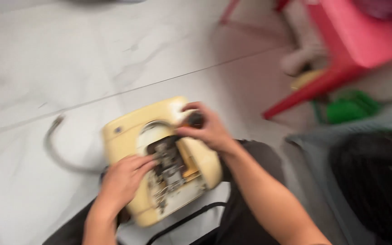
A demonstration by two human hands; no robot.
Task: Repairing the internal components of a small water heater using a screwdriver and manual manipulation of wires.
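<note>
— Head view is smeared by motion. What can you make out?

— A cream appliance housing lies on the pale tiled floor, against the person's lap, its cavity showing grey metal parts; details are too blurred to read.

— The hands?

— The left hand rests fingers-curled on the opening's edge. The right hand is closed around a small dark object, unidentifiable.

— Anything cut off?

— A red plastic chair runs off the top edge; a grey cord curves left.
</note>
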